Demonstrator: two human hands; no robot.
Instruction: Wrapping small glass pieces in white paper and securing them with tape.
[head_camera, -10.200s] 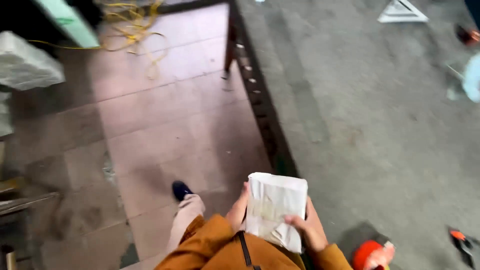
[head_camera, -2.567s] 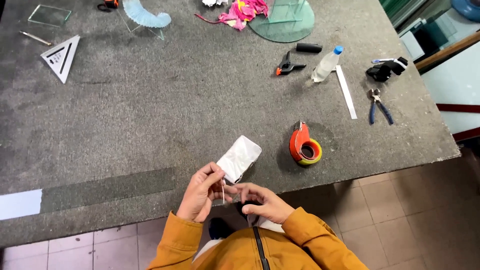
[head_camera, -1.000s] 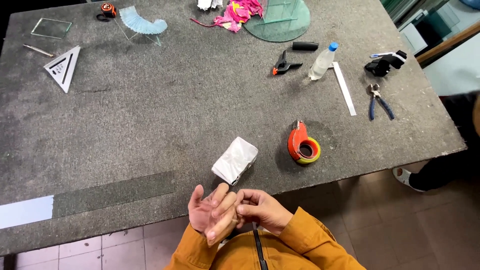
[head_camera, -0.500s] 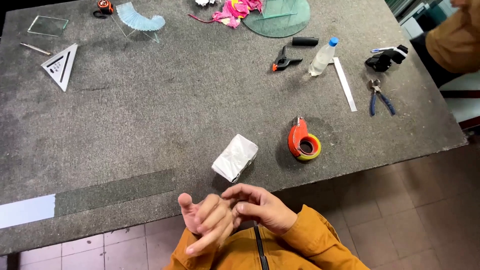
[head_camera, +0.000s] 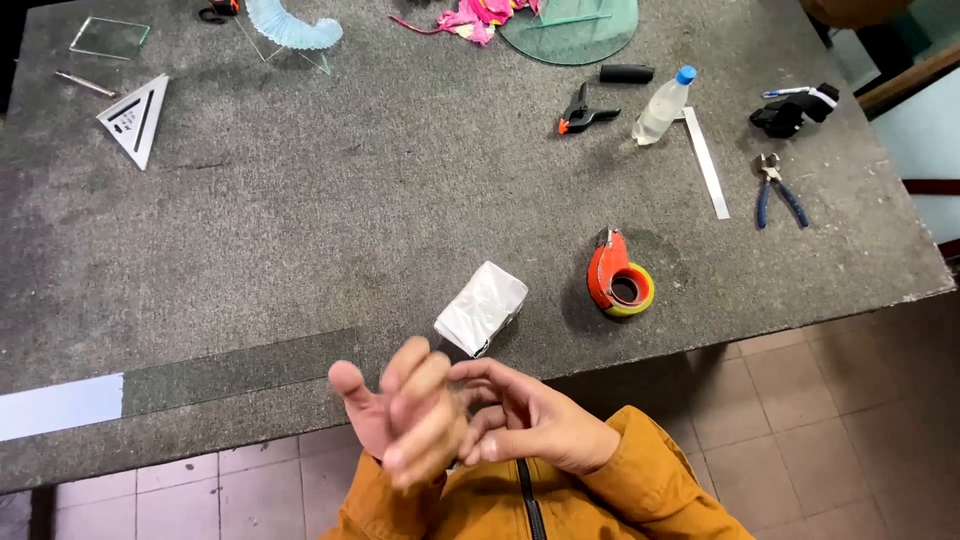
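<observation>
Bare skin is all that shows at your fingers (head_camera: 425, 385): the left hand (head_camera: 400, 425) is spread, palm turned up towards you, and blurred, while the right hand (head_camera: 535, 425) curls in beside it with its fingertips pressed against the left's fingers. Something small may be pinched between them, but it is too blurred to tell, so I cannot say whether either hand holds anything. Both hover just off the near edge of the worktop (head_camera: 300, 230), above your orange jacket (head_camera: 640, 490).

Just beyond your fingertips, on the worktop and apart from both hands, lies the small white packet (head_camera: 482, 308), wrapped in clear film and set at a slant. To its right, close by, sits the red tape dispenser (head_camera: 618, 280) with its yellow-rimmed roll. These are the two things nearest you.

You look to be between steps, working at your own fingers rather than at the packet, perhaps picking at a scrap of film or tape. Judging from this, any reach for the packet needs only a short forward move of either hand, once the fingers are free and parted.

Well apart, at the far right, lie blue-handled pliers (head_camera: 778, 195), a clear bottle (head_camera: 662, 105) and a black clamp (head_camera: 583, 110).
</observation>
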